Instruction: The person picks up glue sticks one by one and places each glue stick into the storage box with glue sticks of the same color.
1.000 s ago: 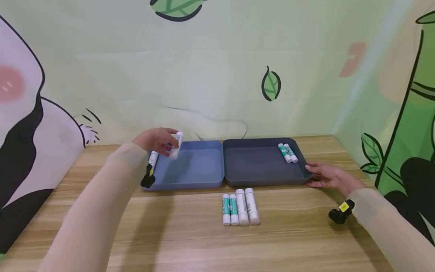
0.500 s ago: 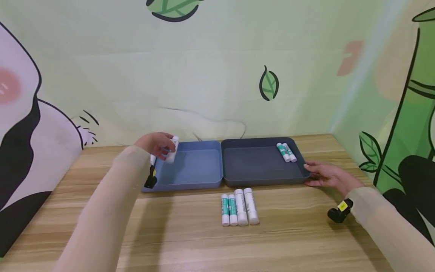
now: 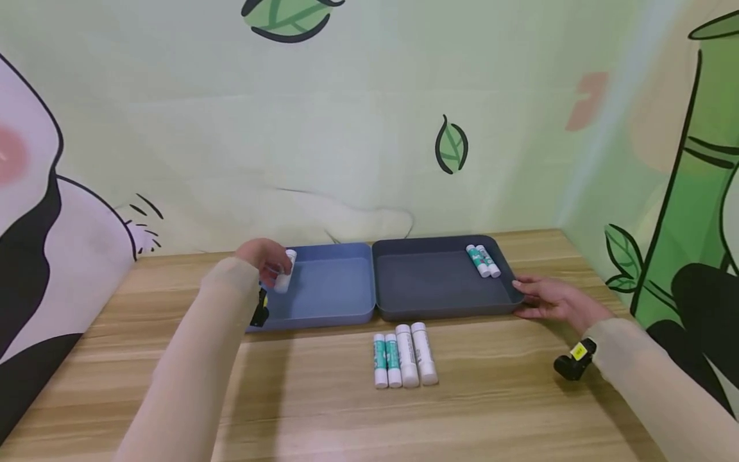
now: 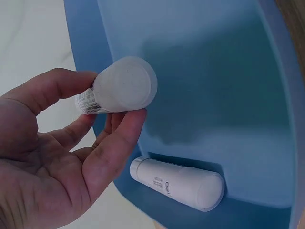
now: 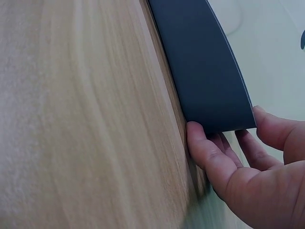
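My left hand [image 3: 263, 260] pinches a white glue stick [image 4: 126, 86] between thumb and fingers, over the left part of the blue tray [image 3: 335, 282]. In the left wrist view the stick is tilted, its broad end facing the camera. Another white glue stick [image 4: 178, 183] lies in the blue tray along its side; the hand and wrist hide it in the head view. My right hand [image 3: 557, 301] holds the right end of the dark grey tray [image 3: 439, 279], thumb at the rim and fingers along the lower edge [image 5: 200, 126].
Two small green-and-white glue sticks [image 3: 483, 261] lie at the dark tray's right side. In front of the trays, two small green-and-white glue sticks [image 3: 387, 360] and two larger white ones [image 3: 416, 354] lie in a row on the wooden table [image 3: 323, 410]. A printed wall [image 3: 358, 128] stands behind.
My left hand has lowered the glue stick toward the blue tray and slightly left. My right hand stays at the dark tray's end. The head view has shifted a little.
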Tool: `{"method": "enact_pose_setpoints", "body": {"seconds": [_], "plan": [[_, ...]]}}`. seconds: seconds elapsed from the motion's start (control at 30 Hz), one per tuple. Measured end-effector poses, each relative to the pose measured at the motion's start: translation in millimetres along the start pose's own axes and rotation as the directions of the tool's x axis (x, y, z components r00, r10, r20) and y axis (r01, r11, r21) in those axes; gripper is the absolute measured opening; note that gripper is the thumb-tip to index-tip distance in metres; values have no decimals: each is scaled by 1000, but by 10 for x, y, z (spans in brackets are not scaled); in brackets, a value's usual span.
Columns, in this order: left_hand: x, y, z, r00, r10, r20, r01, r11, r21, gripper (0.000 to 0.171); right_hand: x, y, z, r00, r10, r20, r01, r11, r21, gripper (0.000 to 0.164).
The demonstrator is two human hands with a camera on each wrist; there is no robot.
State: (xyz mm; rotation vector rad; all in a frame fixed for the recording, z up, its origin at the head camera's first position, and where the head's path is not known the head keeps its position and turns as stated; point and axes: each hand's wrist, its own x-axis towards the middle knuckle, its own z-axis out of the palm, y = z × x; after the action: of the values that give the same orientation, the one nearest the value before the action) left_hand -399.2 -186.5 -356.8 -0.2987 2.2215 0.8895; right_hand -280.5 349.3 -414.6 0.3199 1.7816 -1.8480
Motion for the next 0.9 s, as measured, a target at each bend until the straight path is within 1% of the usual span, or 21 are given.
{"method": "enact_pose_setpoints", "body": {"seconds": [0.03, 0.07, 0.1, 0.13, 0.2, 0.23, 0.33, 0.37, 0.4, 0.47, 0.5, 0.53, 0.57, 0.6, 0.7, 0.73, 0.83, 0.9], "plan": [[-97, 24, 24, 1000, -16, -8, 16, 1000, 1, 54, 2, -5, 4, 1000, 1, 0, -1, 1000, -3, 85], [-160, 41, 43, 1000, -28, -10, 28, 1000, -4, 54, 3, -8, 5, 1000, 3, 0, -3, 1000, 0, 85], [-190, 49, 57, 999, -37, -16, 37, 999, -19, 55, 2, -12, 10, 1000, 5, 0, -5, 1000, 3, 85], [-199, 45, 67, 999, -43, -21, 42, 999, -28, 56, 0, -15, 13, 1000, 9, -5, -9, 1000, 4, 86], [-141, 33, 81, 997, -62, -41, 60, 998, -34, 60, -3, -18, 16, 1000, 10, -5, -10, 1000, 3, 86], [-62, 15, 73, 996, -73, -51, 71, 997, -33, 61, -3, -19, 15, 1000, 10, -5, -10, 1000, 0, 86], [218, -43, 28, 996, -79, -37, 80, 997, 18, 62, -6, -21, 18, 1000, 10, -8, -10, 1000, -2, 85], [428, -88, -28, 996, -87, -6, 87, 995, 39, 60, -4, -21, 17, 1000, 10, -8, -10, 1000, -1, 85], [529, -112, -44, 996, -91, 3, 91, 994, 57, 58, -2, -20, 14, 1000, 9, -8, -9, 1000, -3, 84], [657, -151, -50, 995, -100, 15, 99, 993, 66, 56, -2, -19, 16, 1000, 11, -10, -11, 1000, -4, 83], [665, -161, -38, 994, -108, 7, 107, 992, 60, 54, -1, -19, 18, 1000, 12, -12, -12, 1000, -4, 83], [641, -162, -17, 994, -109, 2, 109, 993, 53, 52, 2, -18, 16, 1000, 14, -13, -14, 1000, -5, 82], [587, -156, 6, 994, -110, -8, 110, 993, 43, 51, 3, -18, 16, 1000, 15, -14, -15, 1000, -6, 81], [412, -121, 71, 994, -104, -39, 106, 994, 40, 51, 4, -19, 16, 1000, 16, -17, -16, 1000, -7, 81], [229, -100, 110, 995, -86, -50, 87, 996, 10, 46, 3, -23, 20, 999, 20, -27, -20, 1000, -7, 79], [187, -93, 119, 995, -83, -50, 83, 997, 4, 45, 4, -23, 18, 999, 21, -30, -22, 1000, -7, 79], [170, -90, 114, 995, -88, -45, 87, 996, -21, 43, 3, -24, 19, 999, 23, -36, -23, 1000, -6, 79], [148, -79, 130, 995, -91, -50, 91, 996, -14, 43, 2, -21, 18, 999, 24, -35, -24, 1000, -5, 78]]}}
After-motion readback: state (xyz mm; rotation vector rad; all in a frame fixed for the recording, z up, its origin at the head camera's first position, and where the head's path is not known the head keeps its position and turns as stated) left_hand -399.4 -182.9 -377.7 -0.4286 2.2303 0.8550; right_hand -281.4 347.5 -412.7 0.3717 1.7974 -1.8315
